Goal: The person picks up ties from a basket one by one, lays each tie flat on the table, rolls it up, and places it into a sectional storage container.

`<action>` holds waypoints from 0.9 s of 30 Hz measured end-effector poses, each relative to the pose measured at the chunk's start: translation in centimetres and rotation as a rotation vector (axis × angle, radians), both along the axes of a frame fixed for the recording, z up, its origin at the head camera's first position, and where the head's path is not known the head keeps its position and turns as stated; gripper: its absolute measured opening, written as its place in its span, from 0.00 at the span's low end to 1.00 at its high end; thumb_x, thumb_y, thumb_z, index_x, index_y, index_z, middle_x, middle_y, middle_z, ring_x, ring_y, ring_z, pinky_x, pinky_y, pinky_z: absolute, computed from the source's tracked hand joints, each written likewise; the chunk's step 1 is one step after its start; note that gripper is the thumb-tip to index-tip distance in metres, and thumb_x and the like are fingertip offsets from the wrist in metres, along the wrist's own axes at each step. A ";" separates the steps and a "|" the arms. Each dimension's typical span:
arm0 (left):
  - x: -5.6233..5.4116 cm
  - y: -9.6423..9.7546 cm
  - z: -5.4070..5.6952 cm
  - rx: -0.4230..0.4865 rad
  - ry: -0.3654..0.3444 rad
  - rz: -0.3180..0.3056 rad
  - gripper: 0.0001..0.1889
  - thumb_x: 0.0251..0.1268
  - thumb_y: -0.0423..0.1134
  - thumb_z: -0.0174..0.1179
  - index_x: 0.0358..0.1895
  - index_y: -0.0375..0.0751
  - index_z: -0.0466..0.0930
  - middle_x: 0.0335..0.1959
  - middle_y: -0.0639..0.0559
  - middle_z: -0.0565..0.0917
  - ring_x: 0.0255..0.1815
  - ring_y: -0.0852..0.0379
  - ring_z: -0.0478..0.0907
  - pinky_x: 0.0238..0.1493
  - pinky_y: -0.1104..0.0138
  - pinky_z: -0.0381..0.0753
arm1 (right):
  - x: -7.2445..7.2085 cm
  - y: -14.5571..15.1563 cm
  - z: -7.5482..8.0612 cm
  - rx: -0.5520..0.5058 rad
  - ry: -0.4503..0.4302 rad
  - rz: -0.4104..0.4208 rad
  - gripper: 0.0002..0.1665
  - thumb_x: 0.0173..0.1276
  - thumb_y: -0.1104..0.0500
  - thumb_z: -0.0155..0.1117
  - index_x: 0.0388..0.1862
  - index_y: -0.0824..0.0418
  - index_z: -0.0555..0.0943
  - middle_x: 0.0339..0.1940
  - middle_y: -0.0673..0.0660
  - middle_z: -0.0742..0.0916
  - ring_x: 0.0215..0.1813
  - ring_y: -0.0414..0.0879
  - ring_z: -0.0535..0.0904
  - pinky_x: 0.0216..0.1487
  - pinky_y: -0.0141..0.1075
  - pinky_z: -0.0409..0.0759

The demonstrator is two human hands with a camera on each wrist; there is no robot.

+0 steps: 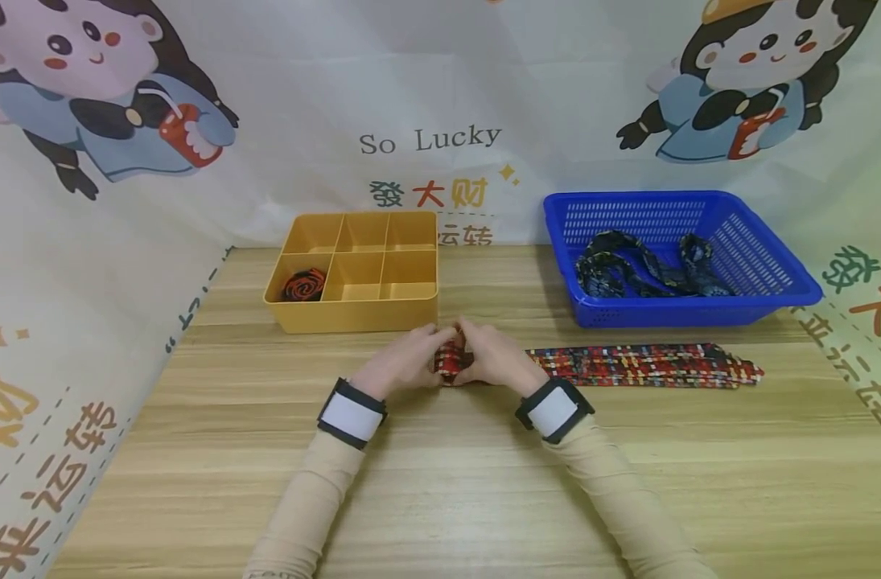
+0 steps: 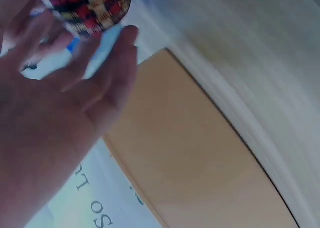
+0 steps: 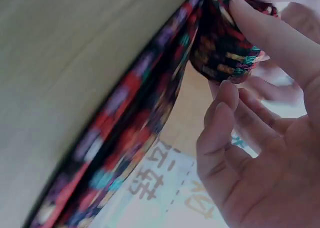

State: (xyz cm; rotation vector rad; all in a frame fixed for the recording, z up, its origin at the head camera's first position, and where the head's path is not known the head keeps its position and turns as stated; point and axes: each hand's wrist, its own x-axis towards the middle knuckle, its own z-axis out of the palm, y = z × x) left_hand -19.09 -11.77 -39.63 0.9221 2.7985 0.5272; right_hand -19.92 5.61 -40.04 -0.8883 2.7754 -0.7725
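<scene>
A multicoloured checked necktie (image 1: pixel 643 366) stretches flat to the right on the table, its left end wound into a roll (image 3: pixel 225 52). My left hand (image 1: pixel 405 359) holds the left side of that roll, partly hiding it in the head view. From the other side my right hand (image 1: pixel 501 359) grips it between thumb and fingers. In the left wrist view the checked roll (image 2: pixel 95 10) sits at the fingertips. The unrolled length trails out beneath the right hand, as the right wrist view also shows.
Behind the left hand stands a yellow six-compartment box (image 1: pixel 353 315); its front left compartment holds a rolled red-and-black necktie (image 1: pixel 304 285). A blue perforated basket (image 1: pixel 693 314) at the back right contains dark patterned neckties (image 1: pixel 628 265). A printed cloth (image 1: pixel 440 88) hangs behind the wooden table (image 1: pixel 440 490).
</scene>
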 end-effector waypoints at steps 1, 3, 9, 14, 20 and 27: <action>0.0 0.0 0.1 0.016 -0.003 0.000 0.31 0.45 0.29 0.69 0.57 0.41 0.72 0.51 0.41 0.79 0.51 0.47 0.77 0.53 0.56 0.78 | 0.0 0.2 0.0 0.006 -0.011 -0.009 0.42 0.43 0.58 0.80 0.56 0.63 0.70 0.46 0.61 0.84 0.47 0.52 0.81 0.47 0.43 0.80; 0.0 0.3 0.2 0.030 0.014 -0.026 0.29 0.47 0.30 0.69 0.56 0.40 0.72 0.51 0.43 0.80 0.51 0.50 0.78 0.53 0.59 0.79 | -0.1 0.6 -0.2 0.008 -0.005 -0.013 0.40 0.39 0.58 0.82 0.52 0.61 0.72 0.45 0.60 0.85 0.47 0.52 0.81 0.46 0.43 0.80; 0.4 1.8 -0.1 0.001 0.185 -0.154 0.10 0.51 0.32 0.66 0.39 0.40 0.83 0.39 0.46 0.81 0.39 0.56 0.77 0.43 0.66 0.79 | -0.3 1.0 -0.6 0.029 -0.010 0.004 0.35 0.38 0.60 0.83 0.44 0.57 0.72 0.40 0.56 0.85 0.40 0.48 0.80 0.39 0.38 0.77; 0.9 2.7 -0.6 -0.018 0.235 -0.119 0.14 0.49 0.33 0.68 0.42 0.40 0.83 0.48 0.40 0.78 0.48 0.48 0.76 0.51 0.59 0.78 | -0.1 1.6 0.5 0.047 -0.028 0.011 0.42 0.42 0.55 0.81 0.56 0.60 0.70 0.43 0.58 0.85 0.41 0.48 0.80 0.41 0.38 0.78; 0.8 3.1 -0.9 -0.003 0.177 -0.085 0.20 0.48 0.28 0.67 0.49 0.39 0.80 0.58 0.33 0.71 0.52 0.42 0.77 0.52 0.55 0.79 | -0.2 2.0 0.9 0.043 -0.030 -0.015 0.45 0.42 0.57 0.81 0.60 0.60 0.69 0.49 0.61 0.85 0.47 0.52 0.81 0.48 0.43 0.79; 0.8 2.8 -0.5 -0.067 0.211 -0.093 0.24 0.50 0.34 0.68 0.53 0.43 0.77 0.57 0.40 0.76 0.52 0.46 0.78 0.54 0.57 0.78 | -0.4 2.1 0.5 0.030 -0.126 -0.011 0.45 0.41 0.59 0.81 0.60 0.56 0.72 0.45 0.60 0.85 0.26 0.48 0.80 0.27 0.36 0.79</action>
